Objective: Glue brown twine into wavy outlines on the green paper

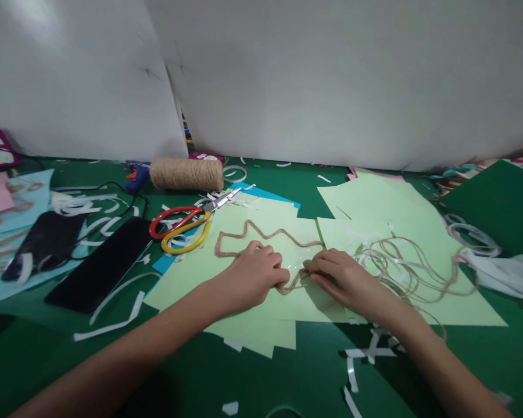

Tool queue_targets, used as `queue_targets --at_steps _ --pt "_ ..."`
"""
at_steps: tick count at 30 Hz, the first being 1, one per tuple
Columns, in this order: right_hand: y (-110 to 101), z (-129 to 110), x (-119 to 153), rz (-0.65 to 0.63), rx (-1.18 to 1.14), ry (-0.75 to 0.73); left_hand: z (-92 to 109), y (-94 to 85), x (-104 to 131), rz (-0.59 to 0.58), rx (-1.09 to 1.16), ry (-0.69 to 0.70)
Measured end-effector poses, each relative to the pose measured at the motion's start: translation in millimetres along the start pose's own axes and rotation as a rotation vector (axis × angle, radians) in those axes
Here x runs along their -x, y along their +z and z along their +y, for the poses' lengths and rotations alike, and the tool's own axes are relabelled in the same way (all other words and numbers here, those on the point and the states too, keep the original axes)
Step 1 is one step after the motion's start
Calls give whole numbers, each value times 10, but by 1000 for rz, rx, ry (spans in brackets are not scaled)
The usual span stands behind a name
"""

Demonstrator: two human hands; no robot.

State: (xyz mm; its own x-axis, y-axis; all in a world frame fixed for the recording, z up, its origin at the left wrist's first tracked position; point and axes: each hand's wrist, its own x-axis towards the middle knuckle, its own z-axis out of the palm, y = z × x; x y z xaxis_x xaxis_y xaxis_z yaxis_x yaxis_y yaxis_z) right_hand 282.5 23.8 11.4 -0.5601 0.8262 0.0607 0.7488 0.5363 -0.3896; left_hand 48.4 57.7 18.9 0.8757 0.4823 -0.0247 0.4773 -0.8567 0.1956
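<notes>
Brown twine (283,232) forms a zigzag outline on pale green paper (261,337). My left hand (261,270) has its fingers curled and presses on the twine at the outline's lower edge. Just to the right, my right hand (337,273) pinches the twine, fingertips together close to the paper. From there the loose twine (412,270) lies in tangled loops on the green paper to the right. Scissors (187,223) with one red and one yellow handle lie up and left of my left hand, blades partly apart. Behind them a roll of twine (186,174) rests on its side.
Two dark flat objects (102,261) (46,241) lie at the left among white paper strips. A blue glue gun (137,176) with a black cord is beside the roll. A white board (287,81) stands behind the green table (178,371); a dark green sheet (499,197) is at right.
</notes>
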Motion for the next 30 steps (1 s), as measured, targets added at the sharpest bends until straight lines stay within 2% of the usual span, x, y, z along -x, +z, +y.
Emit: queue_targets --at_steps 4,7,11,15,17,20,22,24,26,30 --pt "-35 27 57 -7 -25 54 18 -4 0 -15 -17 0" --pt "-40 93 132 24 45 97 27 24 18 -3 -26 16" --pt "-1 181 204 43 233 67 77 64 52 25 -59 20" --pt "4 198 230 46 237 62 138 82 116 73 -54 -11" --pt "-8 213 248 76 202 77 112 68 190 151 2 -103" --pt "-8 256 279 129 196 96 -44 16 368 251 -16 -382" --pt "12 284 292 154 206 101 -187 -23 502 219 -147 -596" --pt "45 302 293 169 211 103 -302 -53 601 143 -229 -748" --pt "76 307 284 171 212 104 -354 -72 638 81 -217 -809" --pt "93 267 272 164 211 117 -301 -100 580 44 -141 -815"
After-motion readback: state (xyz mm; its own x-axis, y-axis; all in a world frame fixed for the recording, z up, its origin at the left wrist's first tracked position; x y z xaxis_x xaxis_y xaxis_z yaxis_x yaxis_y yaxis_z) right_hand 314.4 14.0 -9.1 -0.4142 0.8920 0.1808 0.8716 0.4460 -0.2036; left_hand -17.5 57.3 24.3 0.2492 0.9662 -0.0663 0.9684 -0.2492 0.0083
